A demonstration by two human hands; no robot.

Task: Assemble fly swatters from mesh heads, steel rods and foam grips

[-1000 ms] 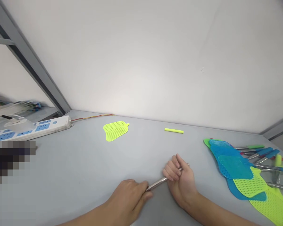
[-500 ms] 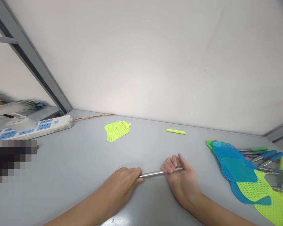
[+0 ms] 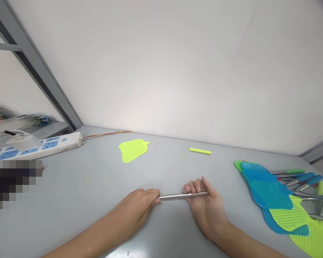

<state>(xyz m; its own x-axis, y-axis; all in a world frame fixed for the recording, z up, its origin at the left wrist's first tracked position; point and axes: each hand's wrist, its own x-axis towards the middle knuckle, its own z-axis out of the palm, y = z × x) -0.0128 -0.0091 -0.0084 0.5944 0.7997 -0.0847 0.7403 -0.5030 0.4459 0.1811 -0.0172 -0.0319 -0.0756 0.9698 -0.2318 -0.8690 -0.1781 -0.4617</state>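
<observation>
A slim silver metal rod (image 3: 174,196) runs nearly level between my two hands, just above the grey table. My left hand (image 3: 144,202) is closed around the rod's left end, back of the hand up, hiding that end. My right hand (image 3: 204,204) is turned palm up, with the rod's right end lying across it against the base of the thumb; its fingers are loosely curled. Beyond the hands lie a yellow-green perforated fly swatter head (image 3: 134,150) and a short yellow-green handle sleeve (image 3: 200,151), apart from each other.
Several fly swatters, blue (image 3: 267,186) and yellow-green (image 3: 312,233) among them, overlap in a pile at the right. A white power strip (image 3: 67,141) with a plug and wires lies at the left. A pale wall (image 3: 161,71) closes off the table's back.
My right fingers have loosened, so more of the rod shows across that palm. The rod has become more level, and my left hand has risen slightly.
</observation>
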